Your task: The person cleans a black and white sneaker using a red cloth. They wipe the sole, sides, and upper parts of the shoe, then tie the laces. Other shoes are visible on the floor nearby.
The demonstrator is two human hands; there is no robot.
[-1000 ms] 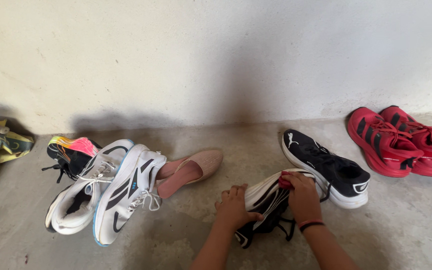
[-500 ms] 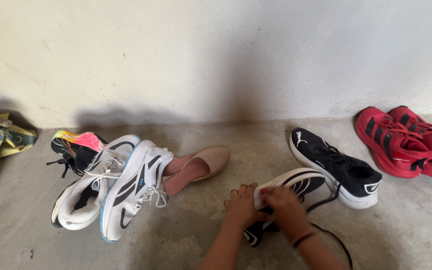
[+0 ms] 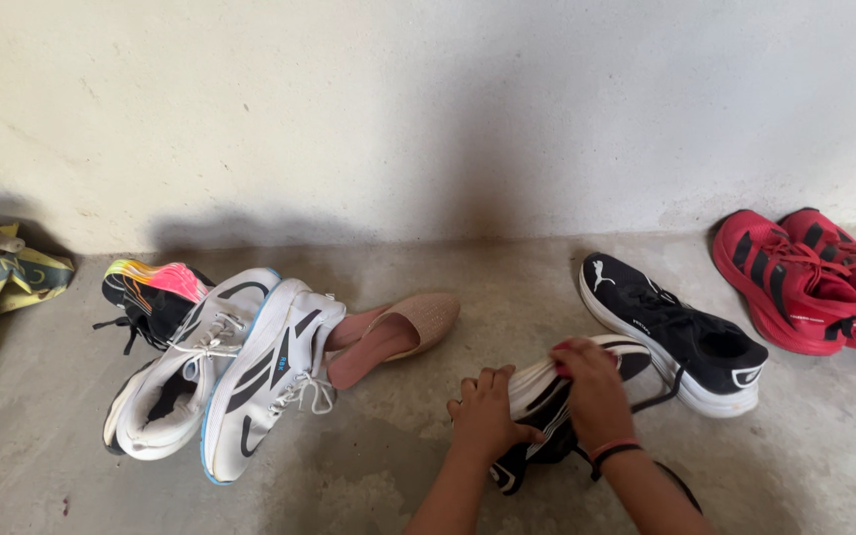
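Observation:
A black sneaker with a white sole (image 3: pixel 539 396) lies tipped on its side on the concrete floor. My left hand (image 3: pixel 487 414) grips its heel end. My right hand (image 3: pixel 594 390) is closed over its toe end, and a dark band circles that wrist. The matching black sneaker (image 3: pixel 676 331) stands upright just to the right, its toe toward the wall. A black lace trails from the tipped shoe past my right forearm.
Two white sneakers (image 3: pixel 225 372) lie in a heap at the left with a black and pink shoe (image 3: pixel 151 290) behind them. A pink flat shoe (image 3: pixel 398 332) rests beside them. A red pair (image 3: pixel 814 277) stands at the right by the wall (image 3: pixel 428 109). A yellow-green bag (image 3: pixel 2 282) sits far left.
My right hand has moved from the middle of the tipped sneaker back up to its toe end. The view has shifted slightly left.

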